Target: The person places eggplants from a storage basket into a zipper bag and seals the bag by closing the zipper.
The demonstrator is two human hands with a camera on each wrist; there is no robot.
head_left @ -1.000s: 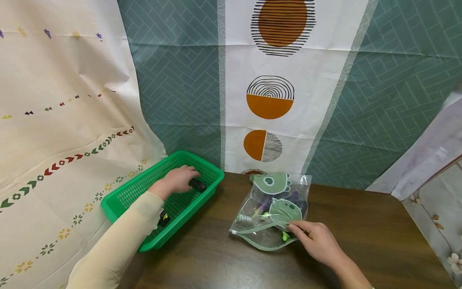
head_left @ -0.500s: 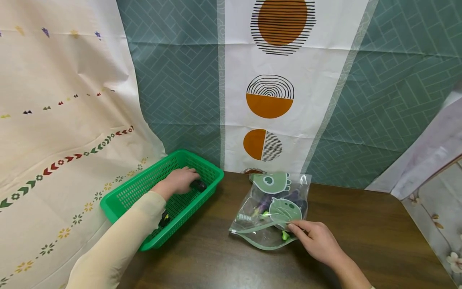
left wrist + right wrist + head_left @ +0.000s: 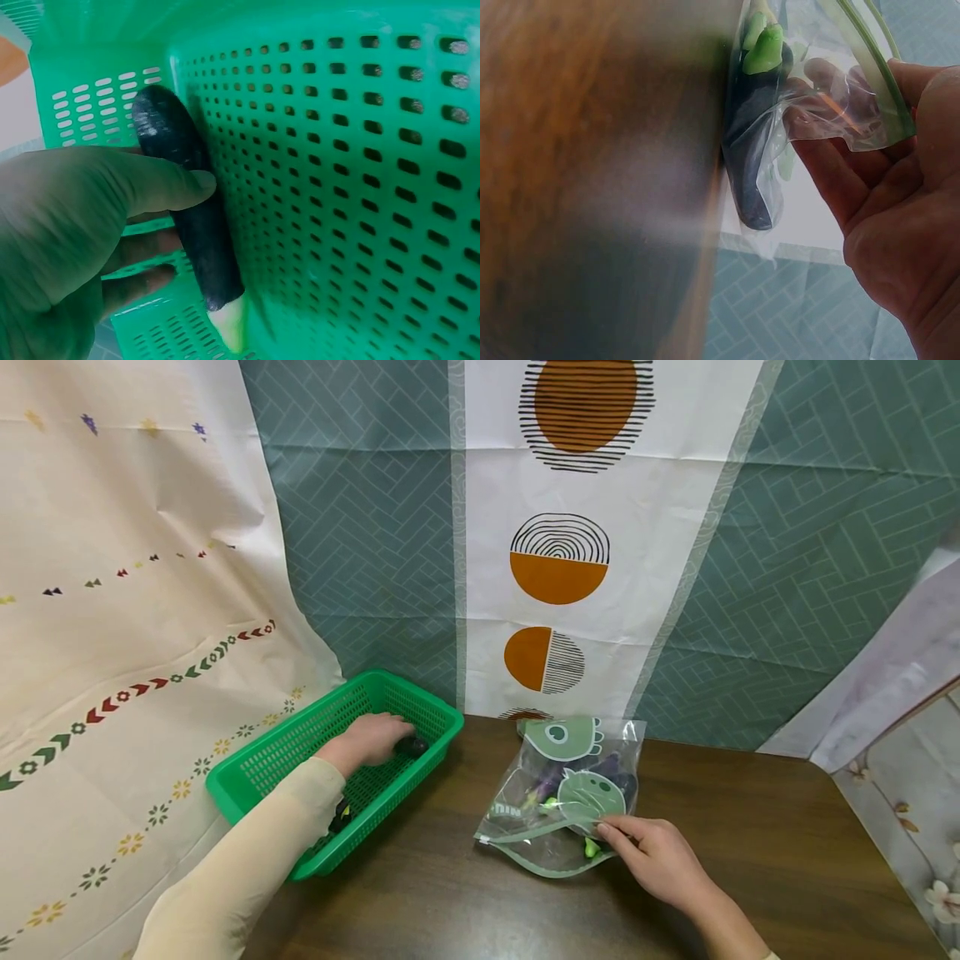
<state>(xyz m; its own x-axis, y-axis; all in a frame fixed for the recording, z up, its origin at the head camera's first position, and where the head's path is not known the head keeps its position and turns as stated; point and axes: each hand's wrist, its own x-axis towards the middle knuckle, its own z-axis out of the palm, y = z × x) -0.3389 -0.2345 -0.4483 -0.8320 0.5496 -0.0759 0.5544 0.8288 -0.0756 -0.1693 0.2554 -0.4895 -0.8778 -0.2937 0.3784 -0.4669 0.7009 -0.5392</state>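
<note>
Inside the green basket [image 3: 232, 787], my left hand [image 3: 367, 743] holds a dark eggplant [image 3: 206, 232]. In the left wrist view the thumb lies across its skin, with fingers on the other side; its pale green stem end points down. On the table to the right lies a clear zip bag [image 3: 525, 817] with green dinosaur prints, its mouth parted towards me. My right hand [image 3: 660, 864] pinches the bag's green-edged rim between thumb and fingers. Purple and dark eggplants with bright green caps are in the bag; one bagged eggplant [image 3: 754, 165] shows close up in the right wrist view.
Another dark piece with a yellow-green patch [image 3: 341, 817] lies in the near part of the basket, partly behind my left sleeve [image 3: 262, 852]. The brown wooden table [image 3: 420, 893] runs back to a patterned cloth backdrop [image 3: 375, 543]. A white slider [image 3: 483, 839] sits at the bag's left corner.
My left hand has shifted slightly lower and nearer within the basket, covering a bit more of the eggplant. My right hand and the bag stay in place.
</note>
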